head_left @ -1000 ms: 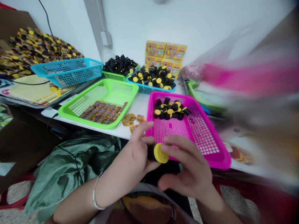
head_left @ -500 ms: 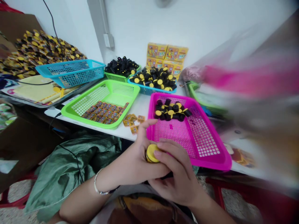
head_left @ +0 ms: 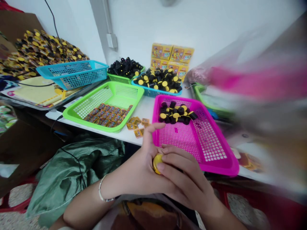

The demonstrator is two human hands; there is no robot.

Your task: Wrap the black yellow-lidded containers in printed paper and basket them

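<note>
Right hand point(head_left: 185, 174) closed onto cap point(head_left: 157, 162) beside white table point(head_left: 146, 103).

Even, soft light brightens the plain white wall point(head_left: 134, 25), while the translucent plastic with a pink band point(head_left: 259, 81) smears into heavy blur at right, its outlines lost.

No wording can be read for certain. Colourful lettering stands on the yellow boxes point(head_left: 169, 58) beyond the grip point(head_left: 158, 171) — too small and blurred to make out. Nearer, to its left, the orange cards point(head_left: 139, 132) and wrapped pieces point(head_left: 111, 117) carry print — also illegible.
</note>
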